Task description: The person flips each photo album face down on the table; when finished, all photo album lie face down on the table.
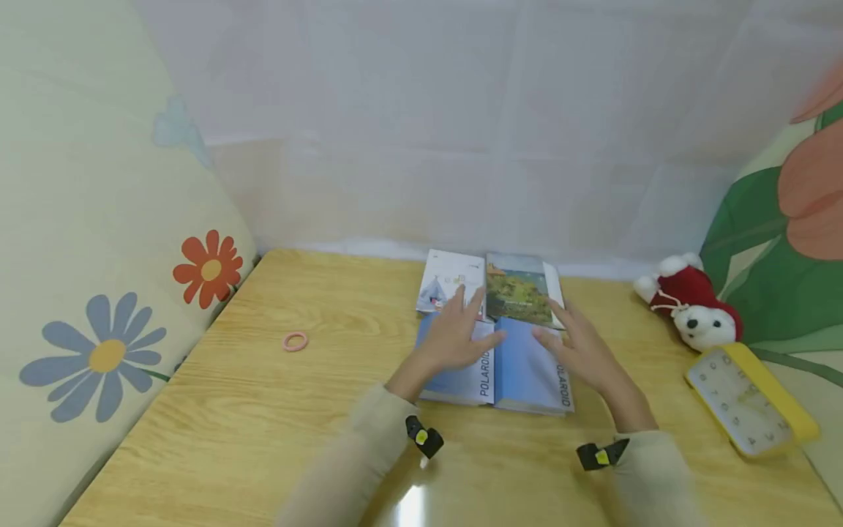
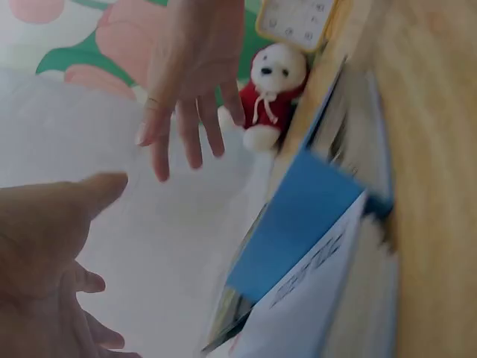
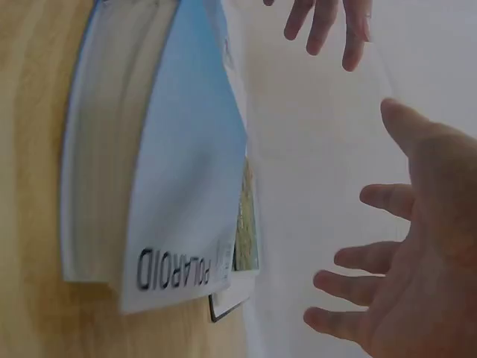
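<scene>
Two light-blue books printed POLAROID lie side by side on the table, the left one (image 1: 461, 386) next to the right one (image 1: 523, 366). Behind them are a white book (image 1: 450, 265) with a tent picture and a book with a green landscape cover (image 1: 520, 289). My left hand (image 1: 453, 338) is over the left pair, fingers spread and holding nothing. Over the right pair is my right hand (image 1: 582, 353), its fingers also spread and empty. Both wrist views show the left hand (image 2: 45, 253) and right hand (image 3: 432, 253) raised above the covers, thumbs toward each other.
A pink ring (image 1: 295, 349) lies on the wooden table (image 1: 230, 439) at left. To the right, a white plush bear in a red hoodie (image 1: 691, 285) leans by a yellow clock (image 1: 740, 402). Flowered cushions (image 1: 79, 219) flank the table, and a pale cloth (image 1: 408, 132) hangs behind.
</scene>
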A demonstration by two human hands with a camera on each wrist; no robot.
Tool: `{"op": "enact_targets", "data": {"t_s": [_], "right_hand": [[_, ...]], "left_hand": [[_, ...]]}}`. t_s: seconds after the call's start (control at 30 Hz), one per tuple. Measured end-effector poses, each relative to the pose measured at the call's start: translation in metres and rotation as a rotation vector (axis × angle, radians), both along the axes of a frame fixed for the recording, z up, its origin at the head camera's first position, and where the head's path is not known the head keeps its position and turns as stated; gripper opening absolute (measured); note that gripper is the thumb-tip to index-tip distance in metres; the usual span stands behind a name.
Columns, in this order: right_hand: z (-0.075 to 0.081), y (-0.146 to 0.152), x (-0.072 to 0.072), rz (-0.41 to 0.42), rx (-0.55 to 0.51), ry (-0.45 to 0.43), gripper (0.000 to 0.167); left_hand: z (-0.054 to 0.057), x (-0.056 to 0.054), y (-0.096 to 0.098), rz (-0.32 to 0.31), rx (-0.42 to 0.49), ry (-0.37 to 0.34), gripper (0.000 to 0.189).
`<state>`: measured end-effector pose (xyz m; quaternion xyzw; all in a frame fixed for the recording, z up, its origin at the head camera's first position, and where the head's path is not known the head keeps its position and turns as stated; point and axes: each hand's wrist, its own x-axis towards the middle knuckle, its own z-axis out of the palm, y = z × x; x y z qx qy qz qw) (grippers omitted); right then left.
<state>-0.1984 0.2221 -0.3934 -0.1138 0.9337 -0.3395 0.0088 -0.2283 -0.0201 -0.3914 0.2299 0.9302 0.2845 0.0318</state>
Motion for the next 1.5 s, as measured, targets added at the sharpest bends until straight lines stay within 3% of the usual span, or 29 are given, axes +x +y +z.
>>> {"op": "enact_targets", "data": {"t_s": [0.13, 0.23, 0.37, 0.5, 0.7, 1.0, 1.07, 1.23, 1.5], "right_hand": [[-0.017, 0.010, 0.015, 0.076, 0.035, -0.026, 0.093], [-0.031, 0.013, 0.024, 0.110, 0.046, -0.025, 0.109], [-0.046, 0.013, 0.031, 0.107, 0.018, -0.056, 0.122], [-0.053, 0.011, 0.035, 0.084, 0.008, -0.097, 0.123], [-0.057, 0.003, 0.035, 0.066, 0.047, -0.073, 0.115], [-0.060, 0.002, 0.036, 0.044, 0.126, -0.029, 0.099], [-0.060, 0.002, 0.038, 0.040, 0.134, -0.027, 0.099], [-0.061, 0.002, 0.049, 0.038, 0.142, -0.026, 0.099], [-0.059, 0.001, 0.074, 0.043, 0.178, -0.011, 0.100]], "left_hand": [[-0.012, 0.014, 0.011, -0.110, 0.041, -0.110, 0.108], [-0.022, 0.023, 0.021, -0.149, 0.040, -0.167, 0.125], [-0.038, 0.030, 0.034, -0.125, 0.041, -0.246, 0.137], [-0.051, 0.035, 0.046, -0.081, 0.055, -0.293, 0.136], [-0.053, 0.043, 0.052, -0.070, 0.047, -0.240, 0.126], [-0.058, 0.049, 0.060, -0.043, -0.018, -0.081, 0.113], [-0.059, 0.052, 0.061, -0.032, -0.023, -0.075, 0.111], [-0.061, 0.066, 0.060, -0.043, -0.033, -0.053, 0.102], [-0.066, 0.094, 0.052, -0.095, -0.036, 0.088, 0.099]]}}
